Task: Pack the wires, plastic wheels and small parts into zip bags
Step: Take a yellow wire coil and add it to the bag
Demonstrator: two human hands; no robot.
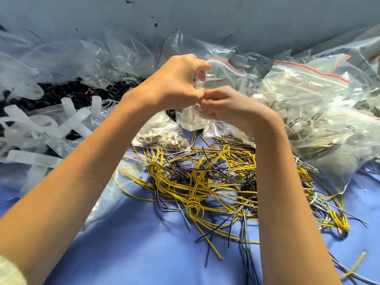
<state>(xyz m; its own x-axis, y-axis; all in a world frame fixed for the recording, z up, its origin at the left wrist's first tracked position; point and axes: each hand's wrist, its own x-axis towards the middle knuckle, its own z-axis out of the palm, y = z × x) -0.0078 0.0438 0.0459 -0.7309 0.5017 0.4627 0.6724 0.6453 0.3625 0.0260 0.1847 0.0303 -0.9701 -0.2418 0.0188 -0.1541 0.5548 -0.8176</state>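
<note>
A blue cloth (144, 243) is covering the work surface, with a grey wall (205, 21) rising behind it. At the centre, two bare hands are meeting above the cloth, knuckles touching. The left hand (176, 79) is curling its fingers and pinching the top of a small clear zip bag (191, 120). The right hand (224, 105) is gripping the bag lower down, fingers curled around its bulge of white parts. Just below them, a tangle of yellow, black and grey wires (205, 182) is sprawling loose on the cloth, beside a small packed bag (162, 138). Full bags (308, 95) are crowding the right edge; black parts (61, 93), pale plastic strips (67, 124) and empty bags (82, 54) are crowding the left and back. Bare cloth is showing only in the near foreground — between the forearms.
</note>
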